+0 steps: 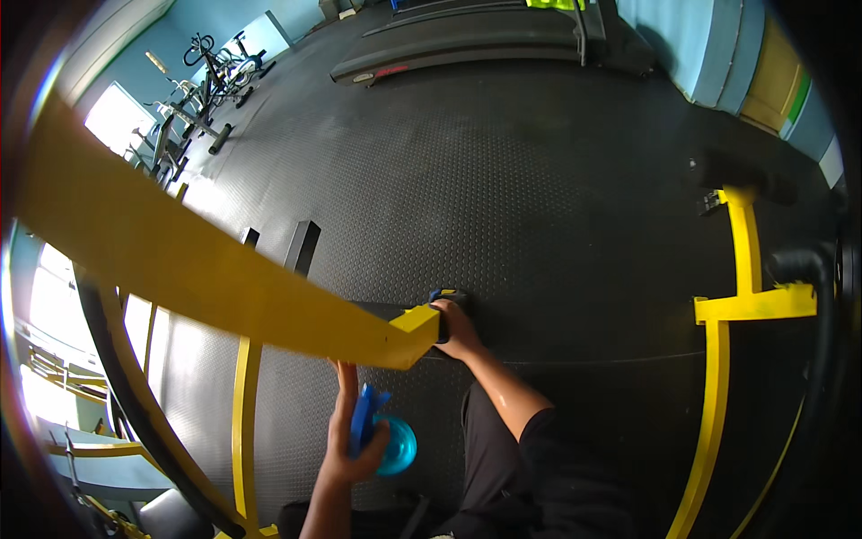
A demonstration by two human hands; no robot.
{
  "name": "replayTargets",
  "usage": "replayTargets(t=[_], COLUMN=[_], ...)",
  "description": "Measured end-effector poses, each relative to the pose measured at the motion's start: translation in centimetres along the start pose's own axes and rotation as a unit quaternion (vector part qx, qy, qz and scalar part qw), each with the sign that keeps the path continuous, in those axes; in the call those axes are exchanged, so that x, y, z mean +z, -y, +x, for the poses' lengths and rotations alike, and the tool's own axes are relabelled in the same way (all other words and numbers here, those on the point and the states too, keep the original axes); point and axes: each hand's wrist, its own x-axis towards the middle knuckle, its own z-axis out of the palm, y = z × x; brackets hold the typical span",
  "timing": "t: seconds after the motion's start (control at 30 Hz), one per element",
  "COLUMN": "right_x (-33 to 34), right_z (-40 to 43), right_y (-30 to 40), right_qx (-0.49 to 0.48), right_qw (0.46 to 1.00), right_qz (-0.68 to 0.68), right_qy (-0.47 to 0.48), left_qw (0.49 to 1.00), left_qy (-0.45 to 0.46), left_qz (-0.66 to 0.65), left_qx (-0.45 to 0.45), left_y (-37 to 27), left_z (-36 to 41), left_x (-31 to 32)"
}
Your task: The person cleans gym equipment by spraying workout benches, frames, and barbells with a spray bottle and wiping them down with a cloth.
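In my left hand (343,441) is a spray bottle with a blue trigger head (362,418) and a translucent turquoise body (399,448). The extended fingers of that hand reach up to the underside of a thick yellow steel beam (269,290), where their tips are hidden. My right hand (459,331) is against the beam's near end, with a dark part between palm and metal. Its fingers are mostly out of sight, so its grip is unclear. Just beyond it shows a dark shoe-like object (452,295) with blue and yellow patches.
Yellow uprights stand on the left (246,431) and right (715,397), the right one near a black padded bar (805,263). A treadmill (471,40) is ahead on black textured rubber flooring (485,202). Exercise bikes (222,67) stand at the far left by windows.
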Motion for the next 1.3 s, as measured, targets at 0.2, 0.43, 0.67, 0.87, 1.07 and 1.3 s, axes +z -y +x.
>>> replayTargets(t=[0.2, 0.43, 0.67, 0.87, 1.07, 1.3], right_x=[1.2, 1.6, -3.3, -12.4, -12.2, -11.0], right_z=[-0.7, -4.4, -7.9, 0.8, 12.2, 17.1], right_y=[-13.8, -8.5, 2.7, 24.6, 45.4, 47.0], right_qx=[0.161, 0.097, 0.297, -0.369, -0.457, -0.372], right_qw=[0.985, 0.994, 0.942, 0.926, 0.802, 0.625], right_qz=[-0.032, -0.028, 0.143, -0.051, -0.379, -0.675], right_qy=[0.056, -0.032, 0.063, -0.067, 0.065, 0.122], left_qw=[0.994, 0.994, 0.999, 0.995, 0.986, 0.987], left_qy=[0.056, 0.031, 0.002, -0.06, -0.149, -0.15], left_qz=[-0.027, -0.017, -0.052, -0.024, -0.035, 0.005], left_qx=[-0.085, -0.1, -0.015, 0.074, 0.062, 0.065], left_y=[-0.5, -0.6, -1.2, 1.4, 8.1, 9.7], left_z=[-0.5, -0.1, -0.6, -6.9, -10.2, -6.7], left_x=[0.5, 1.1, -0.1, -1.1, -1.5, -3.7])
